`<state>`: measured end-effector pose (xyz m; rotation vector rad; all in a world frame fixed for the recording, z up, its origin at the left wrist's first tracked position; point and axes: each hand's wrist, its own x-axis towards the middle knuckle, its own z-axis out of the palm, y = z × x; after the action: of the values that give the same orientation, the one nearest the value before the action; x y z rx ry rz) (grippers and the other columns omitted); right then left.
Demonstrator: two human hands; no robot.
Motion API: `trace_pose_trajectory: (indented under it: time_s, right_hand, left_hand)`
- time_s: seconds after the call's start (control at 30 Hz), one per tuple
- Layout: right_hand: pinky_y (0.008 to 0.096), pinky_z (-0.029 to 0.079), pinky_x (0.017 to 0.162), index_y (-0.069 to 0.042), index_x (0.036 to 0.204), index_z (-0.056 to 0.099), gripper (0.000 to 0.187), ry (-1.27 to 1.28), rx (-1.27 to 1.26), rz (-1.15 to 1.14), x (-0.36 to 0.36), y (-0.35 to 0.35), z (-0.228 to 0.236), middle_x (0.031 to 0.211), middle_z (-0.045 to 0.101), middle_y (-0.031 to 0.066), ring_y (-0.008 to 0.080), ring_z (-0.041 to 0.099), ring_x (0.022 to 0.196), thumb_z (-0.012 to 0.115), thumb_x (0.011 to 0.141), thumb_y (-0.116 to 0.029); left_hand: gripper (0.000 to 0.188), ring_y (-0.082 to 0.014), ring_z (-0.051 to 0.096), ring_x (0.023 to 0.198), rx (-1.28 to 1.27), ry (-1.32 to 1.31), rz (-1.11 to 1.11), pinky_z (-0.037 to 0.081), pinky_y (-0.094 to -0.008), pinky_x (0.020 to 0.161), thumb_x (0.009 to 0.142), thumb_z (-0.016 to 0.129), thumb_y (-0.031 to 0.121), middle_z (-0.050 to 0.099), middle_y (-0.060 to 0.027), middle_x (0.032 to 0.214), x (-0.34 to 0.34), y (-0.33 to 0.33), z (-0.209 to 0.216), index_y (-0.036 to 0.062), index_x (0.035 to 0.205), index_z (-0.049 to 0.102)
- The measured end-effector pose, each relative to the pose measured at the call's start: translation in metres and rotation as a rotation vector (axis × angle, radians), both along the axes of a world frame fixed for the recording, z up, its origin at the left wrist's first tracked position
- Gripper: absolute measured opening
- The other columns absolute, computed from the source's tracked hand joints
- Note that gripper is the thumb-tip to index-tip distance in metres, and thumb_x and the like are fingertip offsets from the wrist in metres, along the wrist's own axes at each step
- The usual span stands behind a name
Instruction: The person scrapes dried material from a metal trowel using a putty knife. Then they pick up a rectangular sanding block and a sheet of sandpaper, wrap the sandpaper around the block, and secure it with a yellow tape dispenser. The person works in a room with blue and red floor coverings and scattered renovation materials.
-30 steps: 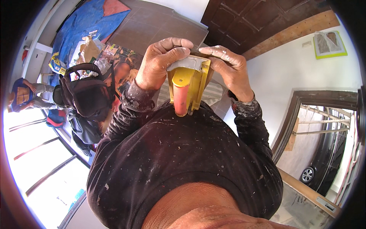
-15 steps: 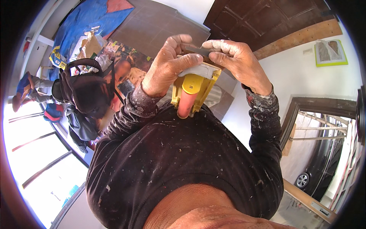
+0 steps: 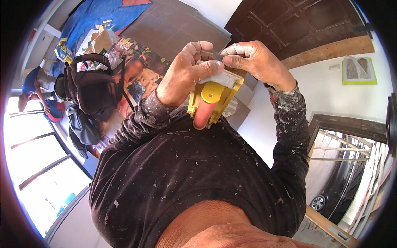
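In front of my chest, my left hand (image 3: 185, 74) and my right hand (image 3: 258, 64) come close together, dusty with whitish powder. Between their fingertips is a small, thin dark grey piece (image 3: 217, 58), mostly covered by the fingers; its kind cannot be made out. Both hands are closed in a pinch at it. Just below them sits a yellow frame-like object (image 3: 231, 99) with a light grey part (image 3: 225, 78) on top. From it a pinkish-red cylinder (image 3: 204, 113) with a yellow cap (image 3: 211, 91) points toward my chest. Fingers hide the frame's far end.
A black backpack (image 3: 93, 89) stands at the left, near a blue sheet (image 3: 89, 25), paper scraps and a printed floor covering. Another person (image 3: 35, 84) bends over farther left. A dark panelled door (image 3: 293, 27) is ahead; a framed opening (image 3: 331, 124) lies right.
Both hands stay together, and the fingers have shifted slightly around the grey piece. My view has turned a little. The person at the left now reaches an arm down.
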<state>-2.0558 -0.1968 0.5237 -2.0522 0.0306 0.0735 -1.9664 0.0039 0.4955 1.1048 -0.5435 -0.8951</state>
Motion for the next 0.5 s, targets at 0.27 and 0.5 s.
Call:
trace_pose_trajectory:
  time_s: [0.27,0.5]
  right_hand:
    - [0.0294,0.050,0.069,0.002,0.097,0.070,0.025,-0.146,-0.172,-0.119,-0.003,0.015,-0.001,0.081,0.070,0.0101,0.0134,0.063,0.074,0.068,0.092,-0.022]
    - [0.0289,0.051,0.064,0.001,0.094,0.071,0.022,-0.168,-0.123,-0.179,-0.008,0.023,-0.006,0.077,0.070,0.0097,0.0134,0.064,0.068,0.069,0.091,-0.021]
  left_hand:
    - [0.064,-0.0207,0.060,0.105,0.015,0.049,-0.009,0.049,-0.0300,0.092,0.091,0.070,0.025,0.058,-0.0177,0.115,-0.011,0.008,0.002,-0.0130,0.132,0.039]
    - [0.038,-0.0151,0.062,0.100,-0.046,0.063,-0.005,0.050,-0.0274,0.090,0.106,0.045,0.030,0.064,-0.0090,0.107,-0.004,0.011,-0.004,-0.0008,0.124,0.057]
